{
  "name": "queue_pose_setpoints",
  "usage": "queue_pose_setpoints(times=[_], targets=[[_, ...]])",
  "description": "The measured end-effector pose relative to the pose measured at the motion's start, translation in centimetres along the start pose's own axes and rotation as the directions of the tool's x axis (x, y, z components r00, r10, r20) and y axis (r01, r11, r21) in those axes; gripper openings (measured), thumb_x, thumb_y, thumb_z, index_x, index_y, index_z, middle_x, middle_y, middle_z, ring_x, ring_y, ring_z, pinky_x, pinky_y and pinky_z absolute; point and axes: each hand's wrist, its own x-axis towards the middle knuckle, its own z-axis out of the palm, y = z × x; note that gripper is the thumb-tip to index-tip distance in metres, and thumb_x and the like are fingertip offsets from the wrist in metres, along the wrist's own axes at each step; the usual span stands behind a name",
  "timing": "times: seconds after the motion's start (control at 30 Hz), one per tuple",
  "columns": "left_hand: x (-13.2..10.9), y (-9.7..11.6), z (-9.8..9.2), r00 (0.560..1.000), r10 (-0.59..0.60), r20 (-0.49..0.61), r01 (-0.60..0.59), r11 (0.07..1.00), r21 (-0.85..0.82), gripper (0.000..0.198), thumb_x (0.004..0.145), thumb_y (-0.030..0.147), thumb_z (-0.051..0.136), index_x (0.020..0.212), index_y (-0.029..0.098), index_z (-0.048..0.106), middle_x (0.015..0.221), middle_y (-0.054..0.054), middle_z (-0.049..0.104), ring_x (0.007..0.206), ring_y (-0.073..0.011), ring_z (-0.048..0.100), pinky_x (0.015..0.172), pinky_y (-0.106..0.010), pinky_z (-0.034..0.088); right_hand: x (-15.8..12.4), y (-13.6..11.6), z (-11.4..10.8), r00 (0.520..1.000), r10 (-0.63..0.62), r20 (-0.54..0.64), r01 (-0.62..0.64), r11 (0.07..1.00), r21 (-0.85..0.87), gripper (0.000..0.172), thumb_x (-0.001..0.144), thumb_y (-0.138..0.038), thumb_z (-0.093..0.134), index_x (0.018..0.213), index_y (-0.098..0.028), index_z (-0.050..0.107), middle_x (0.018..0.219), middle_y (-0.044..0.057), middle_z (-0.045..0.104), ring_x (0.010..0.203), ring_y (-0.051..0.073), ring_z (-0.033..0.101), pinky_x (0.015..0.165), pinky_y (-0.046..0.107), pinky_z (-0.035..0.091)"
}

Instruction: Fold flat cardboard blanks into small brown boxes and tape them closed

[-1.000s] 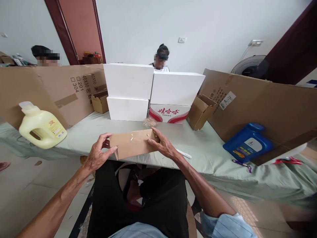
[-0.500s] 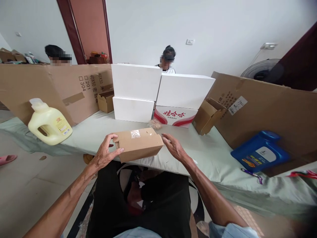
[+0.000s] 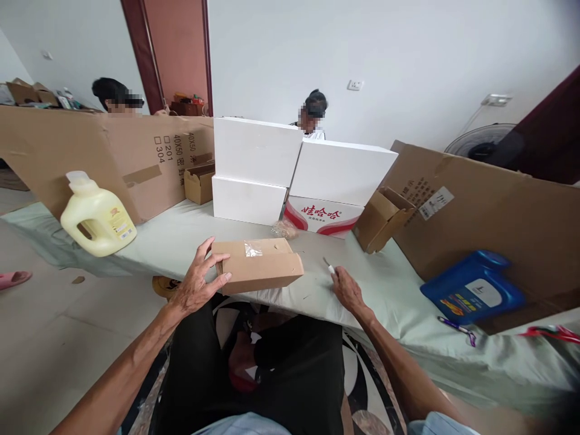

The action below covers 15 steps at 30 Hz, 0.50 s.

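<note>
A small brown cardboard box (image 3: 258,266) with a strip of clear tape on top lies near the table's front edge. My left hand (image 3: 202,278) grips its left end, thumb on the front side and fingers over the top. To the right of the box, apart from it, my right hand (image 3: 348,289) is closed on a small white-handled tool (image 3: 331,269). The tool's thin metal tip points up and left; whether it is a knife cannot be made out. Behind the box lies a crumpled clear plastic bag (image 3: 284,229).
White boxes (image 3: 258,151) stand stacked at the back, beside open cardboard boxes (image 3: 380,220). Large cardboard panels (image 3: 136,163) flank the table (image 3: 181,232). A yellow jug (image 3: 97,217) stands left; a blue bottle (image 3: 473,287) and purple pen (image 3: 455,326) lie right. Two people sit beyond.
My right hand has moved right, away from the box's end, and has taken hold of the white-handled tool. My left hand stays on the box, its fingers slightly shifted.
</note>
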Motion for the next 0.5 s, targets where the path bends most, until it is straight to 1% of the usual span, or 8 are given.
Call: queue_pose_setpoints(times=[0.1, 0.17, 0.2, 0.27, 0.3, 0.37, 0.43, 0.5], targets=[[-0.3, 0.1, 0.1, 0.999, -0.005, 0.034, 0.005, 1.0, -0.001, 0.051, 0.094, 0.057, 0.076, 0.136, 0.028, 0.072, 0.181, -0.013, 0.027, 0.166, -0.043, 0.035, 0.129, -0.062, 0.045, 0.6, -2.7, -2.0, 0.996, -0.023, -0.087, 0.034, 0.992, 0.124, 0.053, 0.115, -0.048, 0.015, 0.119, -0.02, 0.06, 0.092, 0.007, 0.067, 0.079, 0.022, 0.062, 0.074, 0.033, 0.049], [-0.4, 0.2, 0.2, 0.999, 0.002, 0.039, -0.002, 1.0, 0.017, 0.059, 0.087, 0.054, 0.085, 0.137, 0.029, 0.07, 0.181, -0.013, 0.025, 0.167, -0.044, 0.033, 0.128, -0.063, 0.046, 0.6, -5.8, -4.0, 0.986, -0.107, -0.128, 0.139, 0.952, 0.273, 0.054, 0.115, -0.055, 0.017, 0.125, -0.021, 0.058, 0.089, 0.004, 0.064, 0.076, 0.02, 0.058, 0.071, 0.031, 0.047], [-0.5, 0.3, 0.2, 0.999, 0.006, 0.031, -0.007, 1.0, 0.028, 0.06, 0.084, 0.052, 0.088, 0.137, 0.028, 0.069, 0.181, -0.014, 0.025, 0.167, -0.0441, 0.032, 0.128, -0.063, 0.046, 0.3, -7.7, -5.2, 0.974, -0.175, -0.142, 0.215, 0.909, 0.357, 0.052, 0.115, -0.059, 0.023, 0.122, -0.022, 0.059, 0.085, 0.002, 0.061, 0.074, 0.019, 0.056, 0.07, 0.031, 0.045], [-0.7, 0.6, 0.3, 1.0, 0.017, 0.012, -0.017, 0.999, 0.051, 0.059, 0.082, 0.045, 0.09, 0.133, 0.028, 0.068, 0.18, -0.014, 0.026, 0.168, -0.0437, 0.031, 0.128, -0.062, 0.047, -0.4, -11.4, -7.6, 0.933, -0.352, -0.068, 0.347, 0.839, 0.418, 0.043, 0.114, -0.059, 0.036, 0.114, -0.024, 0.061, 0.084, 0.001, 0.061, 0.075, 0.018, 0.055, 0.071, 0.03, 0.043], [-0.8, 0.8, 0.3, 1.0, 0.027, 0.004, -0.027, 0.998, 0.059, 0.057, 0.081, 0.041, 0.091, 0.131, 0.027, 0.068, 0.18, -0.014, 0.027, 0.168, -0.0435, 0.032, 0.128, -0.062, 0.047, -0.7, -13.0, -8.7, 0.903, -0.43, -0.016, 0.397, 0.817, 0.418, 0.038, 0.114, -0.056, 0.04, 0.11, -0.024, 0.061, 0.086, 0.001, 0.063, 0.076, 0.018, 0.056, 0.072, 0.03, 0.042], [-1.0, 1.3, 0.4, 0.999, 0.051, -0.008, -0.05, 0.996, 0.071, 0.056, 0.079, 0.034, 0.091, 0.128, 0.026, 0.067, 0.18, -0.016, 0.027, 0.167, -0.0433, 0.034, 0.129, -0.062, 0.045, -1.4, -15.8, -10.4, 0.824, -0.559, 0.088, 0.485, 0.778, 0.399, 0.033, 0.115, -0.049, 0.042, 0.106, -0.024, 0.062, 0.089, 0.001, 0.065, 0.078, 0.017, 0.056, 0.073, 0.029, 0.039], [-1.2, 1.8, 0.4, 0.998, 0.067, -0.005, -0.066, 0.995, 0.074, 0.055, 0.077, 0.029, 0.091, 0.126, 0.025, 0.065, 0.181, -0.017, 0.027, 0.167, -0.0432, 0.034, 0.129, -0.063, 0.044, -1.8, -17.6, -11.4, 0.757, -0.634, 0.158, 0.559, 0.754, 0.345, 0.031, 0.116, -0.042, 0.041, 0.107, -0.023, 0.064, 0.09, 0.002, 0.067, 0.076, 0.017, 0.056, 0.072, 0.029, 0.035], [-1.2, 2.2, 0.3, 0.997, 0.069, 0.018, -0.07, 0.995, 0.071, 0.054, 0.078, 0.025, 0.09, 0.124, 0.025, 0.063, 0.181, -0.019, 0.026, 0.168, -0.0429, 0.033, 0.128, -0.063, 0.044, -1.7, -18.7, -11.7, 0.726, -0.66, 0.194, 0.614, 0.749, 0.248, 0.03, 0.117, -0.038, 0.041, 0.111, -0.022, 0.066, 0.092, 0.004, 0.07, 0.074, 0.016, 0.055, 0.07, 0.03, 0.03]])
